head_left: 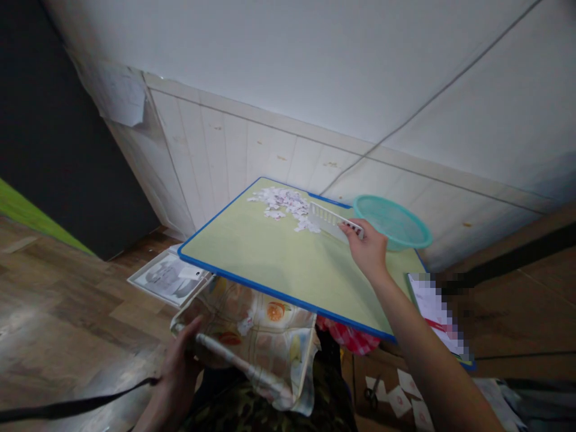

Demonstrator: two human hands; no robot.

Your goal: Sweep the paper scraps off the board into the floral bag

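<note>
My right hand [366, 243] grips a white slotted plastic strip [330, 220] and holds it on edge over the table [288, 261]. The strip's far end touches or nearly touches a loose heap of small white paper scraps [283, 201]. Below the near table edge, my left hand [177, 360] closes on the side of a fruit-patterned cloth [265, 339], which hangs open like a shallow pouch. One crumpled scrap lies inside that cloth. The fingers of my left hand are partly hidden behind its rim.
A green plastic basin [391, 222] sits at the table's back right. Papers [436, 318] lie at the right corner. A picture box [168, 276] is on the floor to the left. Scissors [372, 395] and printed cards [399, 401] lie low on the right. A wall [252, 138] stands behind.
</note>
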